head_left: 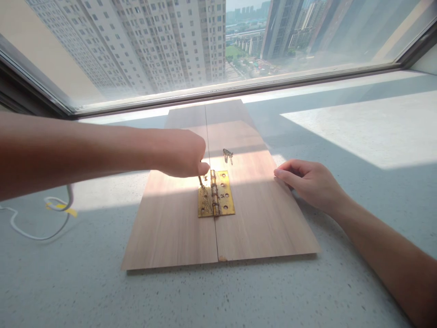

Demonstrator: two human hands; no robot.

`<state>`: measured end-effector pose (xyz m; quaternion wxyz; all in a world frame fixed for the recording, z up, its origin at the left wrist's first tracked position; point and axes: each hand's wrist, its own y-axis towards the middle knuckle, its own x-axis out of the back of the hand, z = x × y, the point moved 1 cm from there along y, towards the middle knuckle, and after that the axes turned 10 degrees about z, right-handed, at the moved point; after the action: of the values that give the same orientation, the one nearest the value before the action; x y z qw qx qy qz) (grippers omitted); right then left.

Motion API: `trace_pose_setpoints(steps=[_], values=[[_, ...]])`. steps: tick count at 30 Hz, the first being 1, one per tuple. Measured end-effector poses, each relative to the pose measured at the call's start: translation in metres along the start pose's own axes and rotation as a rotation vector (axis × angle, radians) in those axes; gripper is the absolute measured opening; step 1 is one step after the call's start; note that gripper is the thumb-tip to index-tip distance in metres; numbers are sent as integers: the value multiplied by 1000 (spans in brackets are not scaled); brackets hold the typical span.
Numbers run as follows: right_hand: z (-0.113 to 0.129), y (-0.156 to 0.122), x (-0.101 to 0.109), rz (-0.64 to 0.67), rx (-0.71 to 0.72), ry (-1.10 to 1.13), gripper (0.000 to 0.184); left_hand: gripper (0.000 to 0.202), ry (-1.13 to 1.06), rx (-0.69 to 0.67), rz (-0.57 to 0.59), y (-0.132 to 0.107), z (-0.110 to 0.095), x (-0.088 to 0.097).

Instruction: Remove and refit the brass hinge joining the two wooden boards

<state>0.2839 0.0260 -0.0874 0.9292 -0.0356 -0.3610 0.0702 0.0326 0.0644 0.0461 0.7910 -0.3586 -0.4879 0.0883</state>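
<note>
A brass-coloured hinge (224, 193) lies flat across the seam between the left wooden board (170, 228) and the right wooden board (262, 218). My left hand (186, 152) is closed in a fist over the hinge's upper left part. From it a thin dark shaft, like that of a screwdriver (200, 181), points down at the left leaf; its handle is hidden in my fingers. My right hand (305, 180) holds the outer edge of the right board between thumb and fingers. Several screws (227, 155) lie in a small pile on the right board, above the hinge.
The boards rest on a pale speckled countertop (85, 282). A white cable (37, 237) with a yellow tag (64, 209) lies at the left. Behind the boards runs a window frame (239, 89), with tall buildings beyond the glass. Sunlight and shadow cross the boards.
</note>
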Motion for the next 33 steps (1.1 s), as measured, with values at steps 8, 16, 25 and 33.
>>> trace_pose_setpoints(steps=[8, 16, 25, 33], values=[[1, 0, 0, -12, -5, -15, 25, 46, 60, -167, -68, 2, 11, -6], [1, 1, -2, -27, 2, -38, 25, 47, 247, -435, -148, 9, 26, -11], [4, -1, -1, -22, -2, -59, 25, 38, 296, -344, -135, 1, 12, -1], [3, -2, 0, -19, 14, -69, 27, 55, -124, 70, 29, -7, 11, -7]])
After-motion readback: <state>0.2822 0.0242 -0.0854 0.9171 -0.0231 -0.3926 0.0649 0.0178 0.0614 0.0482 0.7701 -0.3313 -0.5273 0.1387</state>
